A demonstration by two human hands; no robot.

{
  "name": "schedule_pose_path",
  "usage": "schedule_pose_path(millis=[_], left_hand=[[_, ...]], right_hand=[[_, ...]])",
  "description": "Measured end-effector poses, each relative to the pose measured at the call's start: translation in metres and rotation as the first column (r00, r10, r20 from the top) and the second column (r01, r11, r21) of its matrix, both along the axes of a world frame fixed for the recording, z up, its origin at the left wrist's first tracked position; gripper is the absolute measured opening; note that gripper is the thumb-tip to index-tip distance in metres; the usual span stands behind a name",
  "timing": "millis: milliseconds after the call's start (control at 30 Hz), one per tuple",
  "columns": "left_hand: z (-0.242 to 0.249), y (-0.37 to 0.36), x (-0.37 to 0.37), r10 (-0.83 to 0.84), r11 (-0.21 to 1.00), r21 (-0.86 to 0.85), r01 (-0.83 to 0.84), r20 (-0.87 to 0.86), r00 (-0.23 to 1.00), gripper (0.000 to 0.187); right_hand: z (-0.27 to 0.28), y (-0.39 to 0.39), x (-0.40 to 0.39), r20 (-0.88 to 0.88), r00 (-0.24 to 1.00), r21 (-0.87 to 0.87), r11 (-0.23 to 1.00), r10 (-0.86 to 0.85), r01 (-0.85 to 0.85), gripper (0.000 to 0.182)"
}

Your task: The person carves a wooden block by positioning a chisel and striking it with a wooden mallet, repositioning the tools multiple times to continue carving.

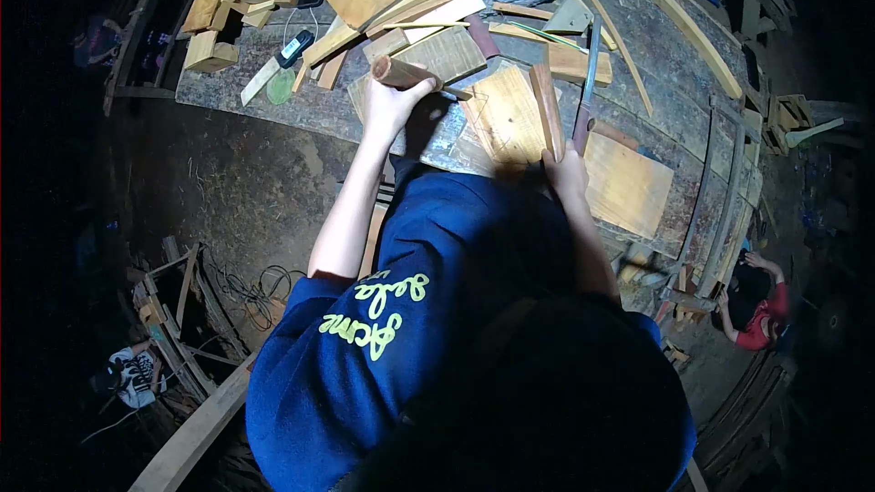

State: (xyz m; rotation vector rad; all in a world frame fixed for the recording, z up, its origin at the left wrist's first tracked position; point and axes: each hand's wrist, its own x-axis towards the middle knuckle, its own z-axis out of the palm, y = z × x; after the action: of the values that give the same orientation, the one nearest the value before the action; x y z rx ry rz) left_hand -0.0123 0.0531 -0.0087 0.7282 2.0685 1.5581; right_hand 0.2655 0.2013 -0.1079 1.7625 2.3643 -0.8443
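On the workbench [638,46], the left hand [390,105] gripped a wooden handle [401,73] left of a flat board [506,114] — the right hand [567,173] held a narrow strip [547,109] along that board's right edge. Offcut blocks [228,9] lay at the far left; another person [756,301] sat well right, beyond the bench.

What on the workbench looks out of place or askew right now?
Nothing looks damaged or spilled. The workbench is cluttered with loose wood offcuts lying at all angles, and a phone sits among them near the left hand gripping a wooden handle.
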Motion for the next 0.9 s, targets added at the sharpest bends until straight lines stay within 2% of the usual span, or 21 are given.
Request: schedule_pose_path(millis=[333, 400, 467, 533, 767, 900], left_hand=[[0.016, 0.019, 0.006, -0.144, 0.987, 0.079, 0.140, 0.046, 0.988, 0.033], [0.014, 0.024, 0.008, -0.211, 0.970, 0.138, 0.202, 0.055, 0.976, 0.034], [0.013, 0.028, 0.011, -0.248, 0.959, 0.153, 0.237, 0.060, 0.967, 0.030], [0.022, 0.031, 0.015, -0.248, 0.968, -0.054, 0.245, -0.072, 0.966, 0.031], [0.024, 0.040, 0.018, -0.282, 0.959, 0.031, 0.282, -0.003, 0.959, 0.033], [0.019, 0.044, 0.014, -0.275, 0.961, -0.046, 0.273, -0.054, 0.960, 0.033]], right_hand=[[0.007, -0.001, -0.002, 0.030, 0.999, 0.013, 1.000, 0.026, -0.027, 0.043], [0.005, -0.001, -0.002, 0.027, 0.999, 0.011, 1.000, 0.028, -0.029, 0.043], [0.003, -0.001, -0.001, 0.015, 1.000, 0.011, 1.000, 0.025, -0.025, 0.043], [-0.001, 0.000, 0.000, 0.019, 0.999, 0.010, 0.999, 0.031, -0.031, 0.042], [-0.005, 0.001, 0.001, 0.027, 0.999, 0.023, 0.999, 0.039, -0.040, 0.040], [-0.001, 0.002, 0.000, 0.027, 0.999, -0.009, 0.999, 0.036, -0.036, 0.048]])
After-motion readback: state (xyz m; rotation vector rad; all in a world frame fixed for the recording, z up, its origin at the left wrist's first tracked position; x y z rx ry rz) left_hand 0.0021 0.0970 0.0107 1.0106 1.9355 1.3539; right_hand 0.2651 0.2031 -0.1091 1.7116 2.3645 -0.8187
